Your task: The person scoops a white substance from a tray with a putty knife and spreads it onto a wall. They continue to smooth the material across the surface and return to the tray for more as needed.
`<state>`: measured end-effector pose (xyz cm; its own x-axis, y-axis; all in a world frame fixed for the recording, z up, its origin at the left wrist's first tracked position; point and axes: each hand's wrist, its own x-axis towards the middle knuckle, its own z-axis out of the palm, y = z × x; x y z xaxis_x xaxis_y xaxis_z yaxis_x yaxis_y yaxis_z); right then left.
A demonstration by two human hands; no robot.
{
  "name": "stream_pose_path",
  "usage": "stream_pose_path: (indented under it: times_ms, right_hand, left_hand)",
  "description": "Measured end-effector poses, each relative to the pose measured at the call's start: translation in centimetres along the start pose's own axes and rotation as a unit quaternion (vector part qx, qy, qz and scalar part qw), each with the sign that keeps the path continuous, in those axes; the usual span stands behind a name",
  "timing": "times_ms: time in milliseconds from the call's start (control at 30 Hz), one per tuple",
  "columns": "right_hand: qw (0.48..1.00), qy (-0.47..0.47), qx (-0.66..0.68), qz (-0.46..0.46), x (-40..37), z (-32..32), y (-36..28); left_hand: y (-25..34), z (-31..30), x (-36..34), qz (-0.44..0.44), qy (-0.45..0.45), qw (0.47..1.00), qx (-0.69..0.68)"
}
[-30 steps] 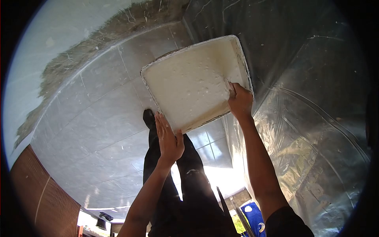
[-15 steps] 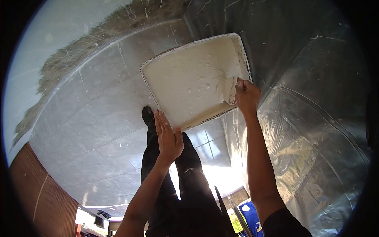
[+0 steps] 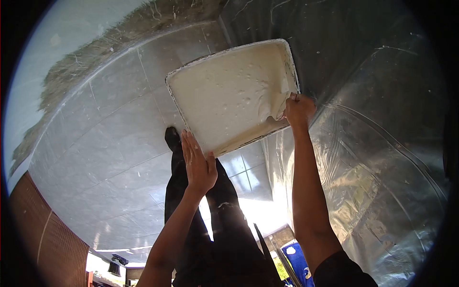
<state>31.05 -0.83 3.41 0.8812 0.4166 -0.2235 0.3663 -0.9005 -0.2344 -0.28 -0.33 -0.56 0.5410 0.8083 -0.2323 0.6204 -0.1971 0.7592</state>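
Nearest: black sleeve (image 3: 342, 272) on the right arm, dark trousers (image 3: 224, 229) below, legs apart; one dark shoe (image 3: 172, 138) shows beyond the left hand.

Left hand (image 3: 198, 165) at the near-left corner of a broad, shallow tray (image 3: 175, 99). Fingers straight and side by side, pale smears on them, lying along the tray's left edge; thumb spread off toward the near edge. Nothing gripped by them. Whether this hand bears any weight, cannot tell.

Right hand (image 3: 300, 111) at the near-right corner, over the rim. Fingers curled tight on a coated piece (image 3: 283, 115); most of it hidden by hand and paste, exact shape unclear.

Tray lies ahead of the legs, between the hands and past them, rim crusted white. Creamy paste (image 3: 224, 95) covers most of the inside: pocked with small bubbles mid-tray, ridged and folded toward the right edge. Thinner strip along the near edge. What supports the tray, cannot tell.

Beyond: grey tiled floor (image 3: 114, 138), scuffed; shiny plastic sheeting (image 3: 363, 158) right of the tray; pale wall (image 3: 81, 33) upper left, rough grey band along its foot.
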Motion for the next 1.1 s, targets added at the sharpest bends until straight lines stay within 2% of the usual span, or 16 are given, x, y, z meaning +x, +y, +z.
stream_pose_path:
  times_ms: [100, 200, 267, 300, 367, 400, 533, 600, 633, 700, 767, 833, 900, 1000, 1067, 1100]
  right_hand:
    - [0.997, 0.077, -0.029, 0.007, 0.3, 1.2, 0.6]
    - [0.998, 0.012, -0.046, -0.037, 0.2, 1.6, 0.8]
    - [0.997, 0.015, 0.021, 0.066, 0.9, -0.1, 0.0]
    - [0.998, 0.014, 0.022, 0.065, 0.8, 0.6, 0.1]
    - [0.994, 0.041, -0.092, 0.042, 0.2, 2.6, 0.2]
    - [0.995, -0.015, -0.081, 0.052, -0.3, 1.6, -1.3]
    - [0.997, -0.042, 0.024, 0.054, 0.7, 0.9, 0.4]
    - [0.988, 0.039, -0.141, -0.041, 0.2, 2.6, 1.2]
    - [0.988, 0.043, -0.141, -0.042, 0.5, 2.3, 1.5]
    - [0.987, -0.027, 0.156, -0.011, 0.3, 1.5, 2.0]
    - [0.973, 0.016, 0.23, -0.006, -0.4, 2.4, 1.3]
    - [0.993, 0.007, -0.032, -0.114, -1.0, 2.2, 0.1]
    - [0.993, -0.043, 0.018, -0.112, -0.7, 1.2, -1.0]
    - [0.989, 0.014, 0.125, -0.084, -0.9, 1.2, -1.7]
    - [0.958, -0.006, 0.032, -0.285, -1.6, 1.5, -2.0]
    - [0.958, -0.007, 0.033, -0.285, -1.7, 1.1, -2.5]
  left_hand:
    - [0.0, -0.2, 0.3, 0.002, 0.01, 1.0, -0.005]
    - [-0.1, 0.1, 0.1, 0.005, 0.012, 1.0, -0.007]
    - [-0.1, -0.1, 0.1, 0.0, 0.005, 1.0, -0.006]
    - [-0.2, -0.1, 0.1, -0.001, 0.005, 1.0, -0.006]
    - [-0.1, 0.1, 0.2, 0.007, 0.016, 1.0, -0.015]
    - [0.0, 0.2, 0.4, 0.008, 0.018, 1.0, -0.016]
    - [0.0, 0.1, 0.1, -0.014, 0.014, 1.0, -0.018]
    - [0.1, 0.3, 0.2, -0.008, 0.016, 1.0, -0.022]
    - [0.1, 0.4, 0.3, -0.004, 0.022, 0.999, -0.026]
    - [0.1, 0.4, 0.0, -0.005, 0.025, 0.999, -0.029]
    - [0.3, 0.2, 0.1, -0.017, 0.019, 0.999, -0.027]
    - [0.3, 0.4, 0.0, -0.009, 0.018, 1.0, -0.021]
    - [0.2, 0.4, 0.3, -0.004, 0.022, 1.0, -0.016]
    - [0.3, 0.2, -0.1, -0.007, 0.014, 1.0, -0.015]
    - [0.2, 0.4, 0.1, -0.002, 0.017, 1.0, -0.01]
    - [0.2, 0.3, 0.2, -0.002, 0.017, 1.0, -0.009]
